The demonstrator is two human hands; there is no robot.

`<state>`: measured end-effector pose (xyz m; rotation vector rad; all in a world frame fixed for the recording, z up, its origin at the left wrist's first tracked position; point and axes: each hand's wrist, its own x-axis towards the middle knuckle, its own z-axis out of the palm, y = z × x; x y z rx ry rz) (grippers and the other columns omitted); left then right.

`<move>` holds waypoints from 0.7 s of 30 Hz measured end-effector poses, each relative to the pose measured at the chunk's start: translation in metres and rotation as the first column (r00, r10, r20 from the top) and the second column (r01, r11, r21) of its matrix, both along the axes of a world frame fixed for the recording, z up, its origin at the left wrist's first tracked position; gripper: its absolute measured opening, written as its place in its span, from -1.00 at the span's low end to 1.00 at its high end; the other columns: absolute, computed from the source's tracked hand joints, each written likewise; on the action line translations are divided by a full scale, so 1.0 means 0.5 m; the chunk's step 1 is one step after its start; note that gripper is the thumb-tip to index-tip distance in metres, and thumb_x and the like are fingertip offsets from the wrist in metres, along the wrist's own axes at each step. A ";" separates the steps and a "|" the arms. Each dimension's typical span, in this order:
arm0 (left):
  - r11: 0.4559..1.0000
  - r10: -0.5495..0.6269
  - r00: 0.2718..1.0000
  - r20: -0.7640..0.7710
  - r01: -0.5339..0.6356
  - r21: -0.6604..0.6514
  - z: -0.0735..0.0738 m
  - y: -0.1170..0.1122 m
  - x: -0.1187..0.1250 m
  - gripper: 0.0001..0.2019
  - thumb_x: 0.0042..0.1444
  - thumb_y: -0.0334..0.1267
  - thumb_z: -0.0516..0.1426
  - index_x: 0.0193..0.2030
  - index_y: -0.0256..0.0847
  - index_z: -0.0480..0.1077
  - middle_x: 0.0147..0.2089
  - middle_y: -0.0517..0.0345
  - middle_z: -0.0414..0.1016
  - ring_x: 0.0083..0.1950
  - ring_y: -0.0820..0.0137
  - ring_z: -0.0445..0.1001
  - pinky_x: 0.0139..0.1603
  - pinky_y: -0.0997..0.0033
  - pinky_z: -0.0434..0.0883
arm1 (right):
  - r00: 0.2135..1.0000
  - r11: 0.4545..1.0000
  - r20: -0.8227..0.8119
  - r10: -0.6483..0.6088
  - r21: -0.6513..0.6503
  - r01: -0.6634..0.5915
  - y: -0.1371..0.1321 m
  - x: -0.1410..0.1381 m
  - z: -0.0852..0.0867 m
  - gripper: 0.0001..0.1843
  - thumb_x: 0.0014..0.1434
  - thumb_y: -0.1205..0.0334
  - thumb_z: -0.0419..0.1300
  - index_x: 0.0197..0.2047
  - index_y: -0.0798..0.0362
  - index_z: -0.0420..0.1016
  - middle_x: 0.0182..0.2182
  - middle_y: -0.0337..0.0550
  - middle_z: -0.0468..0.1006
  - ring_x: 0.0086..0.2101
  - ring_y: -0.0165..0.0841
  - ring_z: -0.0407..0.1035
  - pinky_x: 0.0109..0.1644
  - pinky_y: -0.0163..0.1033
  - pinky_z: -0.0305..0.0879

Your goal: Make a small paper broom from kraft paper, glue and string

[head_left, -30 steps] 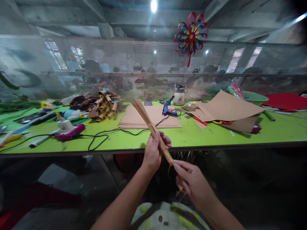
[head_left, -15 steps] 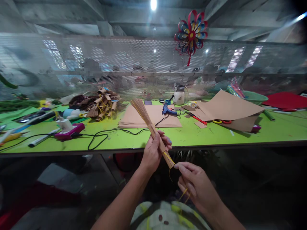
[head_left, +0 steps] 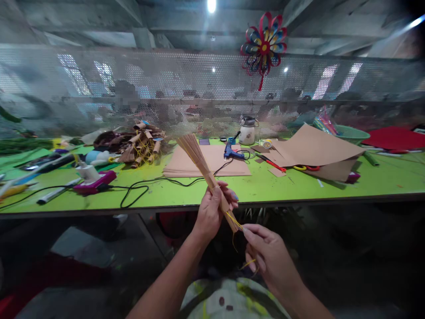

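My left hand (head_left: 212, 206) is wrapped around a folded brown paper fan (head_left: 198, 160), a narrow bundle of pleats that spreads toward its far upper end. The fan is tilted, its lower end pointing at my right hand (head_left: 264, 248). Yellow string (head_left: 235, 219) runs along that lower end, and my right thumb and fingertips pinch it just beside the tip. A loose tail of the string dangles below the fan, and another piece hangs from under my right fingers.
On the green table (head_left: 179, 192) lie stacked brown paper sheets (head_left: 172, 166), a blue glue gun (head_left: 232, 151) with a black cord, a purple power strip (head_left: 96, 182), a pile of folded brown paper pieces (head_left: 146, 144), a red-handled tool (head_left: 272, 164) and large brown paper (head_left: 318, 148). A pot (head_left: 248, 133) stands behind.
My right hand has shifted slightly, and the yellow string now stands off the fan's lower end. The string under my right fingers has swung. My left hand keeps its hold.
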<state>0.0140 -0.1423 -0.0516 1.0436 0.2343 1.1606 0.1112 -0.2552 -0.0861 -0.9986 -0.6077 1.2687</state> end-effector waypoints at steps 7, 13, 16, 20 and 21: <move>0.996 0.039 0.998 0.045 -0.042 0.072 0.004 0.002 -0.004 -0.78 0.26 -0.10 0.09 -0.06 -0.16 0.33 -0.29 0.16 0.44 -0.27 0.40 0.44 -0.29 0.40 0.35 | 0.995 0.999 -0.083 0.053 0.007 -0.052 -0.002 -0.003 -0.011 -0.67 0.08 0.02 0.35 -0.33 0.16 0.53 -0.86 -0.53 0.06 -0.78 -0.62 -0.12 -0.69 -0.45 0.07; 0.995 0.010 1.000 -0.004 -0.009 0.098 -0.003 -0.003 -0.011 -0.78 0.29 -0.10 0.04 -0.04 -0.16 0.32 -0.28 0.13 0.46 -0.25 0.39 0.45 -0.28 0.38 0.35 | 0.999 0.999 -0.013 -0.036 0.023 0.036 0.007 -0.001 -0.023 -0.70 0.10 0.04 0.34 -0.32 0.15 0.52 -0.86 -0.47 0.17 -0.79 -0.61 -0.03 -0.67 -0.45 0.05; 0.996 0.016 1.000 -0.003 -0.016 0.092 -0.003 0.000 -0.012 -0.79 0.30 -0.11 0.04 -0.04 -0.16 0.32 -0.28 0.13 0.46 -0.25 0.39 0.45 -0.27 0.39 0.36 | 0.999 1.000 0.033 -0.027 -0.001 0.027 0.006 0.003 -0.029 -0.69 0.11 0.03 0.32 -0.32 0.15 0.51 -0.82 -0.40 0.28 -0.77 -0.59 0.08 -0.67 -0.46 -0.07; 0.996 0.042 0.999 -0.012 -0.041 0.079 -0.002 0.006 -0.013 -0.78 0.29 -0.11 0.04 -0.04 -0.16 0.33 -0.27 0.13 0.46 -0.25 0.40 0.45 -0.27 0.40 0.36 | 0.993 0.998 0.101 0.064 -0.028 -0.061 0.001 0.010 -0.030 -0.67 0.13 0.01 0.29 -0.33 0.15 0.49 -0.78 -0.37 0.34 -0.77 -0.62 0.03 -0.66 -0.45 -0.13; 0.995 0.048 0.999 -0.017 -0.046 0.086 -0.002 0.007 -0.013 -0.78 0.29 -0.11 0.04 -0.04 -0.15 0.33 -0.27 0.13 0.46 -0.25 0.40 0.45 -0.28 0.41 0.35 | 0.988 0.996 0.126 0.088 -0.028 -0.085 0.000 0.012 -0.029 -0.67 0.14 0.00 0.28 -0.33 0.15 0.48 -0.76 -0.35 0.36 -0.77 -0.62 0.02 -0.65 -0.44 -0.11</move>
